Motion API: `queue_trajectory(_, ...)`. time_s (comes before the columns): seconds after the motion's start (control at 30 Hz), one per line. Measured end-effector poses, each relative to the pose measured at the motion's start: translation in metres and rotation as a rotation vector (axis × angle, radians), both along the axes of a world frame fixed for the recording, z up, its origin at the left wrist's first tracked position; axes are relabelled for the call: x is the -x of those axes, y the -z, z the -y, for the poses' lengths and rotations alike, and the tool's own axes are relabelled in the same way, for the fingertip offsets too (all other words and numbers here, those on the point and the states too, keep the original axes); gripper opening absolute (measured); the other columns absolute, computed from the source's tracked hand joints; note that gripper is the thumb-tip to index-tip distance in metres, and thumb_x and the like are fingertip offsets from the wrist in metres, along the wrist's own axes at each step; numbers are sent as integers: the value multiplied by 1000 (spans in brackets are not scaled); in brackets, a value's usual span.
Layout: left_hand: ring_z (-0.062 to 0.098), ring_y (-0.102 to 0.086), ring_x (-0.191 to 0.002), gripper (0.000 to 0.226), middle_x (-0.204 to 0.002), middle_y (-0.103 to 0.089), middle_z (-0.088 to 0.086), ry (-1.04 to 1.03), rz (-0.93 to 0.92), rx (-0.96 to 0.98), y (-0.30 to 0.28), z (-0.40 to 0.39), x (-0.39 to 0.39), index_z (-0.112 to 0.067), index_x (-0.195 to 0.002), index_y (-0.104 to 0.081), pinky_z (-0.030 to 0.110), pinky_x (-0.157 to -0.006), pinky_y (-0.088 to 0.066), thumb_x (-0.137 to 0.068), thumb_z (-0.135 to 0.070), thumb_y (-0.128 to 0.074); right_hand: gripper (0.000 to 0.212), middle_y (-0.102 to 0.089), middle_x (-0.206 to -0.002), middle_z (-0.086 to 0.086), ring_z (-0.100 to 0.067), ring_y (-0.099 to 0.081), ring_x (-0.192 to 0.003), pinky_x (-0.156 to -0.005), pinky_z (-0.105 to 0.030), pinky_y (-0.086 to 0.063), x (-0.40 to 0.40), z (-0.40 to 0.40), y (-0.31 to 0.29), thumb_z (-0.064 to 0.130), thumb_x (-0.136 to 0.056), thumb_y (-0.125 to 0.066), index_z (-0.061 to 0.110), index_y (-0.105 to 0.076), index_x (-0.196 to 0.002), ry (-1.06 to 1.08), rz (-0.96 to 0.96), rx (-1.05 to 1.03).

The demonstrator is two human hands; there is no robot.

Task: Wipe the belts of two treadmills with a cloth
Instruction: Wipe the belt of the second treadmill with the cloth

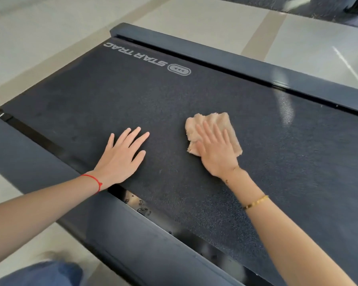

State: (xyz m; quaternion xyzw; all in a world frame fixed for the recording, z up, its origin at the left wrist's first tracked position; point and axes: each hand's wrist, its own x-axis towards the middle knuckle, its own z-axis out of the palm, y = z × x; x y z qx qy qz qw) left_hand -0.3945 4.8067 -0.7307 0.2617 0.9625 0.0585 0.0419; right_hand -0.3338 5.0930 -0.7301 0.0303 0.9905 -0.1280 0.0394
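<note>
Both flat: left hand (122, 155) bare on the belt (194, 96), right hand (216, 150) pressing the cloth (211, 122), side rails (236, 65) beyond.

Gym, treadmill belt (132, 96), tiled floor (215, 27)

Beige cloth (213, 129) (crumpled), on black belt (174, 112)

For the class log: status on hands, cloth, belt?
Left hand flat on belt. Right hand pressing cloth on belt. Nothing in the way.
</note>
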Motion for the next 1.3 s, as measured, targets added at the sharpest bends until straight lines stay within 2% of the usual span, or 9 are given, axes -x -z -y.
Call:
queue_trajectory(0.13,19,-6,-154,56,-167,-13,-6,-94,-5,-26,5,25,31,-34,-158,-17,58,-122,-10,-105,-41,-30,53,6,-165,5,-23,10,-152,-122,-45,6,-12,68,5,37,-107,-14,28,2,-157,-276,-2,-15)
queue_trajectory(0.27,20,-7,-154,56,-166,-14,-6,-104,-23,-42,9,55,57,-34,-158,-18,59,-121,-10,-105,-41,-31,52,3,-165,10,-19,7,-152,-123,-41,7,22,79,5,40,-107,-14,32,-2,-157,-312,-19,-10)
queue_trajectory(0.53,16,-3,-154,57,-166,-13,-9,6,-23,-74,12,87,113,-37,-158,-16,57,-122,-6,-103,-45,-29,56,3,-166,0,-28,3,-152,-121,-45,3,191,41,-2,38,-107,-17,22,0,-158,54,2,-77)
queue_trajectory(0.67,15,-1,-154,56,-166,-11,-10,45,-19,-88,13,100,135,-37,-158,-15,56,-123,-4,-103,-45,-27,55,7,-166,1,-28,9,-152,-121,-47,9,237,44,1,38,-106,-10,24,0,-158,313,52,-12)
queue_trajectory(0.73,15,-1,-154,56,-166,-11,-10,53,-18,-102,13,106,142,-37,-158,-15,56,-123,-3,-104,-44,-27,54,7,-166,0,-30,9,-152,-121,-48,9,244,61,0,37,-106,-10,24,-1,-158,296,56,-14)
queue_trajectory(0.9,16,-2,-154,55,-167,-12,-8,65,-49,-131,20,110,144,-34,-159,-16,56,-123,-2,-105,-40,-27,54,-1,-166,-1,-31,0,-152,-121,-50,-2,207,135,0,33,-107,-16,22,-2,-158,-38,-7,-63)
queue_trajectory(1.03,17,-3,-154,55,-167,-12,-7,63,-69,-126,24,109,144,-32,-159,-16,57,-122,-2,-105,-38,-28,53,0,-165,7,-21,5,-152,-122,-40,8,121,176,6,39,-107,-18,30,-3,-157,-135,-44,-13)
queue_trajectory(1.13,18,-1,-155,55,-167,-10,-6,66,-56,-139,25,109,144,-32,-159,-15,58,-122,-1,-105,-39,-26,54,2,-165,11,-18,7,-152,-123,-38,8,68,162,4,42,-106,-18,34,-3,-157,-13,-51,-4)
queue_trajectory(1.3,20,-1,-155,56,-167,-11,-3,85,-29,-153,22,110,143,-31,-159,-16,60,-121,1,-104,-39,-25,54,8,-164,8,-24,9,-152,-121,-42,9,31,135,1,42,-106,-18,35,3,-155,372,10,-17)
